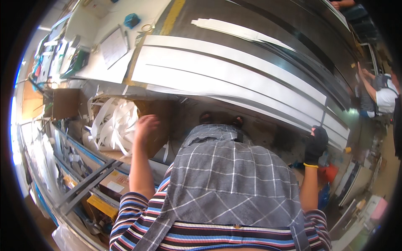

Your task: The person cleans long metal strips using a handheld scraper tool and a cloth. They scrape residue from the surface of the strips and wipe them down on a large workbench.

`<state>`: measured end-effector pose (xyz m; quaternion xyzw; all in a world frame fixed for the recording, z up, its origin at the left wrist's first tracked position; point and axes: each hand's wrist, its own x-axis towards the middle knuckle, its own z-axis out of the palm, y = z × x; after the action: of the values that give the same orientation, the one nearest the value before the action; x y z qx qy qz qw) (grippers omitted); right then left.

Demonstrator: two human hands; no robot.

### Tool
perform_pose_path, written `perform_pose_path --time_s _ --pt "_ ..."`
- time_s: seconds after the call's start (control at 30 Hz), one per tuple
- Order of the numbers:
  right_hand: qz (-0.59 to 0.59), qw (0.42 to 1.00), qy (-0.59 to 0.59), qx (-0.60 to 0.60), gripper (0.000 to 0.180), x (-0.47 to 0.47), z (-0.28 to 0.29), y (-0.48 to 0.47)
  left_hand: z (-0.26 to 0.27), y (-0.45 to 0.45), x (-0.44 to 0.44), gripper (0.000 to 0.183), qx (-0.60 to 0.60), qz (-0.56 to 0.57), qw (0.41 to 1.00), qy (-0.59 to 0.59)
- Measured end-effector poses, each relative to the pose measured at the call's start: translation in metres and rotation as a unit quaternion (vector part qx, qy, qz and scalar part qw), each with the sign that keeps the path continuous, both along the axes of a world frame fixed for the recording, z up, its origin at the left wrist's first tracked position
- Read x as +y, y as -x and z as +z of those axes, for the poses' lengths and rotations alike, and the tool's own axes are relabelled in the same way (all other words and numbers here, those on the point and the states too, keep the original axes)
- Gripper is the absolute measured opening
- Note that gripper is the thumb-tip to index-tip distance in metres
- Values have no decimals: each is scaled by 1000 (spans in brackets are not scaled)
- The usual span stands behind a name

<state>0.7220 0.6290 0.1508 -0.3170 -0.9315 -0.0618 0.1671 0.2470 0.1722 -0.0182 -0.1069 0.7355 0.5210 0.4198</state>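
My left hand [147,125] is bare and raised beside a cardboard box [160,125] filled with curled white strips [114,122]; motion blurs its fingers, and whether they hold anything cannot be made out. My right hand [316,138] wears a black glove with a yellow cuff. It is at the near edge of the long white panels [220,78], close to their right end, its fingertips near a thin strip there. The glove hides whether it grips that edge. The panels lie side by side on a dark worktable [213,9].
White strips [241,33] lie farther back on the worktable. A clipboard with paper [114,47], a blue crumpled thing [132,20] and a tape roll [146,28] are at upper left. Shelving with boxes stands at lower left. Another person [384,94] is at far right.
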Motion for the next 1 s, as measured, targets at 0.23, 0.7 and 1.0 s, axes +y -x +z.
perform_pose_path --time_s 0.23,0.7,1.0 --pt "19 996 85 13 10 2 41 -3 58 -60 171 58 -253 135 803 -522" --pt "41 986 135 -89 21 118 -66 -76 54 -36 241 32 6 252 909 -331" --pt "-2 993 93 -76 26 106 -61 -55 53 -61 230 14 114 289 942 -123"
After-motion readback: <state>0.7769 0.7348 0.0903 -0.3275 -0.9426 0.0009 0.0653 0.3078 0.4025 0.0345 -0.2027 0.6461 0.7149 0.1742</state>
